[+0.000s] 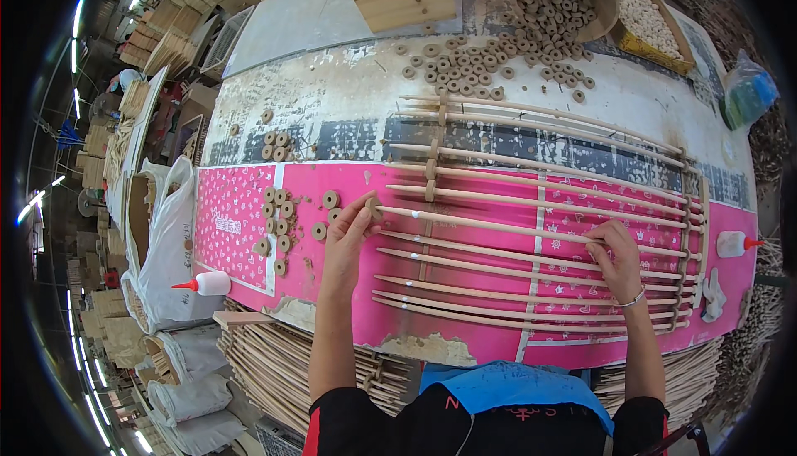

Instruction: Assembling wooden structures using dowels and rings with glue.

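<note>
Between the fingertips of my left hand [349, 228] is a small wooden ring [374, 209], set against the left end of a long wooden dowel [490, 223]. My right hand [616, 261] pinches that same dowel toward its right part, thumb and fingers closed round it. Several more dowels [498, 267] lie side by side across two notched wooden supports [431, 169], some with white dabs near their left tips. Left of my left hand, loose wooden rings [320, 231] lie flat on the pink sheet [365, 323].
A tipped round container [610, 7] spills rings at the back, beside a box of pale small pieces [643, 20]. White bottles with red tips stand at left [213, 283] and right [730, 244]. Dowel bundles [290, 365] sit below the table's front edge.
</note>
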`<state>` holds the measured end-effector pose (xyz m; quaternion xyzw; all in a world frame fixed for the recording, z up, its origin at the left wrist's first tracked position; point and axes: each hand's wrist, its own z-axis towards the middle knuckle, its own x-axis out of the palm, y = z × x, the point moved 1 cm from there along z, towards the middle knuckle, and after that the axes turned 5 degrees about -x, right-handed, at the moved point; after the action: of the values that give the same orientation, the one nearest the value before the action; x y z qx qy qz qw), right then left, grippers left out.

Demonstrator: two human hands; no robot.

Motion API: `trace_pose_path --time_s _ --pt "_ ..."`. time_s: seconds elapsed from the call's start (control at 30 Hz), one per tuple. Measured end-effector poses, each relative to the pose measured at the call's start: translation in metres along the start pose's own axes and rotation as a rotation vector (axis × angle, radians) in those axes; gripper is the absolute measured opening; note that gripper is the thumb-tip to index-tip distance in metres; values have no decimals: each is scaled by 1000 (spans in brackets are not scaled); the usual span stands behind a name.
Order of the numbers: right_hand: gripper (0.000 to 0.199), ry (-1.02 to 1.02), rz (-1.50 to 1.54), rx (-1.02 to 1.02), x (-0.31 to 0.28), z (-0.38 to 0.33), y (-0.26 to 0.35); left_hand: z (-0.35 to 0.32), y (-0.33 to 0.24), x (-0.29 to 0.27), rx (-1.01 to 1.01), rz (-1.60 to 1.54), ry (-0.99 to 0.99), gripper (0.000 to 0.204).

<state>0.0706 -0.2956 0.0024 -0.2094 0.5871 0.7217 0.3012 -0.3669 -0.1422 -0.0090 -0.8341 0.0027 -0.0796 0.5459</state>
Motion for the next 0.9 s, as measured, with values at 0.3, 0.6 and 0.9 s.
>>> trace_pose_path --time_s 0.3,0.6,0.9 --pt "15 27 -62 -47 2 1 3 -7 -10 31 12 82 60 83" --pt "15 -7 -82 -31 1 8 2 -7 6 58 156 138 -44 101" --pt "12 -13 -91 -34 4 11 2 -9 7 67 152 149 -43 101"
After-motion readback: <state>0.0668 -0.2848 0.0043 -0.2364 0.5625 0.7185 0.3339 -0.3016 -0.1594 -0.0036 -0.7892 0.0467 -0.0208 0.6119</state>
